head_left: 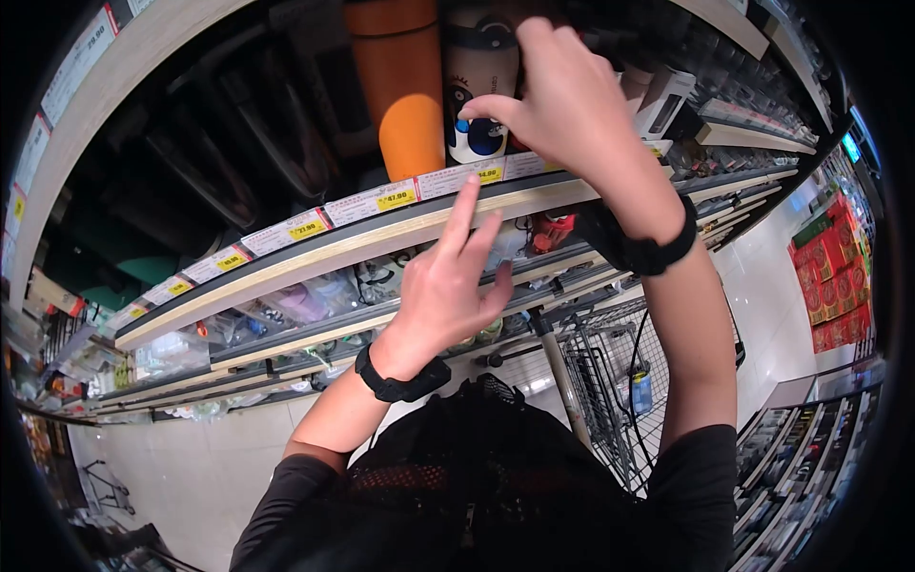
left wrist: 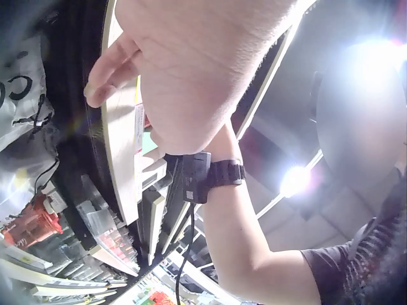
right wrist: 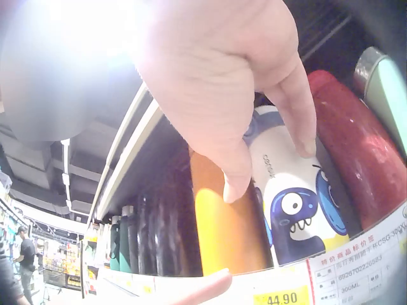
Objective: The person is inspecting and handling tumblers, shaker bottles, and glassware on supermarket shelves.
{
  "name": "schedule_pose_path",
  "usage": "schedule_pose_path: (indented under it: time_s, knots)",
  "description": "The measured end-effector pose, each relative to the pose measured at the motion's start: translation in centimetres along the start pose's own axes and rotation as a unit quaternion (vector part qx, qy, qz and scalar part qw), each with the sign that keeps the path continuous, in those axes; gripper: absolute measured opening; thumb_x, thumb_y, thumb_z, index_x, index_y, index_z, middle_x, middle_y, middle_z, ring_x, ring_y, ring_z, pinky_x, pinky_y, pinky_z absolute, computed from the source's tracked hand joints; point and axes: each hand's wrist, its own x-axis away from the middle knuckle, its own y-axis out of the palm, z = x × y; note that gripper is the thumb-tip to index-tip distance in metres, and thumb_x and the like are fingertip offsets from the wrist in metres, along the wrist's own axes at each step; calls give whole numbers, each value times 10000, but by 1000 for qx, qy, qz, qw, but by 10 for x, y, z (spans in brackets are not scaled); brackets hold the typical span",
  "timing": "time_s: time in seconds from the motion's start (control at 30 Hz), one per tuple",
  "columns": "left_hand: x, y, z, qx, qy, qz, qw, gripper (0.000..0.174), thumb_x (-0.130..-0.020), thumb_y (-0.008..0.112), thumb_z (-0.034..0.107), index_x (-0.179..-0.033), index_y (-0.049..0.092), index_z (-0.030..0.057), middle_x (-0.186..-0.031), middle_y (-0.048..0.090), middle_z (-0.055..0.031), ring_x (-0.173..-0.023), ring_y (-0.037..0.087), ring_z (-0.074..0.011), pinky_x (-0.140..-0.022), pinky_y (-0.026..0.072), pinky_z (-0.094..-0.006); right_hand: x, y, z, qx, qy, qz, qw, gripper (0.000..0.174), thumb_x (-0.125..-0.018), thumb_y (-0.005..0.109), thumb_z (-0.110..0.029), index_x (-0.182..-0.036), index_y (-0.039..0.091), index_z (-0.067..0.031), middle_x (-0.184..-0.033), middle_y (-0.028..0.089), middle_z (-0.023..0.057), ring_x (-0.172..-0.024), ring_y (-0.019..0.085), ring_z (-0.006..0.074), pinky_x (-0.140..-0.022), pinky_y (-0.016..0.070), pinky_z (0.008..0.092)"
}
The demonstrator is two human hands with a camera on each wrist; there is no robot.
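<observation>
A white cartoon bottle (head_left: 479, 143) with a blue monster print stands on the shelf beside an orange bottle (head_left: 400, 86). My right hand (head_left: 581, 110) reaches over the white bottle from above. In the right wrist view, its thumb lies on the orange-bottle side and a finger extends along the white bottle's other side. My left hand (head_left: 443, 296) is at the shelf front, index finger extended to the price labels (head_left: 434, 186) below the bottles. Its other fingers are loosely bent, holding nothing. A red bottle (right wrist: 362, 146) leans in view right of the white one.
Dark bottles (right wrist: 162, 229) line the shelf to the left. Packaged goods (head_left: 324, 291) fill the shelf below. A wire shopping cart (head_left: 610, 381) stands by my right side, and red boxes (head_left: 834, 276) are stacked across the aisle. A person (right wrist: 27, 257) stands farther off.
</observation>
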Motion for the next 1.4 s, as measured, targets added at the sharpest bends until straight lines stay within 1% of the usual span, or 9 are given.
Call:
schedule_pose_path:
  time_s: [0.07,0.17,0.2,0.33,0.6,0.8,1.0,1.13,1.4]
  knots:
    - [7,2,-2,22,23,-8,999,463,-720,764,87,-1174,689,33,-1500,455,-224,-1024,706,-329,-765,606,-381,27,-12,-3,-99,-72,178,976,923,-751,847,-257,-1462,351,61,-1279,550,372,-1072,620,494,-852,552,465]
    - [19,10,-3,55,67,-40,995,413,-712,772,88,-1120,715,60,-1410,560,-176,-966,719,-288,-735,608,-367,40,3,27,47,-294,407,863,1034,-769,847,-275,-1555,230,-9,-1485,412,315,-1244,570,451,-958,540,416]
    - [23,14,-4,66,88,-62,992,388,-707,775,87,-1093,727,72,-1353,614,-152,-936,723,-269,-721,608,-361,57,1,6,-152,-155,336,917,745,-757,852,-116,-1411,511,-5,-1327,601,210,-766,693,194,-683,565,281]
    - [45,40,-17,98,146,-118,977,320,-739,768,144,-1051,731,83,-1063,712,-78,-830,706,-237,-681,589,-343,117,14,29,-215,-55,247,943,713,-787,808,-33,-1433,508,-8,-1405,541,240,-981,684,271,-702,575,281]
    - [66,103,-13,157,239,-197,938,189,-773,727,192,-917,681,79,-788,603,-26,-833,627,-217,-636,506,-344,294,52,76,-208,287,76,932,464,-892,714,-69,-1326,589,38,-1129,683,158,-813,672,158,-656,536,256]
    - [70,158,19,240,312,-275,877,321,-802,733,382,-797,640,75,-790,544,-66,-891,551,-270,-957,398,-481,415,73,35,-183,552,88,809,381,-966,668,-183,-1256,630,61,-1010,700,122,-850,656,148,-646,519,249]
    - [103,213,30,267,308,-380,830,501,-884,627,549,-730,684,75,-761,609,-113,-810,618,-308,-819,492,-454,507,93,-16,-49,611,187,767,368,-995,618,-237,-1176,653,82,-1032,694,200,-935,665,262,-804,530,369]
    - [99,213,38,142,293,-533,781,702,-944,457,617,-626,713,47,-646,663,-183,-655,664,-392,-625,518,-492,531,133,-40,133,632,-87,759,322,-986,574,-282,-915,717,-3,-828,681,224,-825,668,388,-747,523,435]
    - [82,211,32,80,267,-553,785,641,-902,480,571,-672,730,27,-664,680,-169,-680,675,-377,-662,534,-476,522,129,-11,7,705,-146,693,531,-944,454,-405,-701,742,-31,-654,670,205,-710,691,395,-722,533,480]
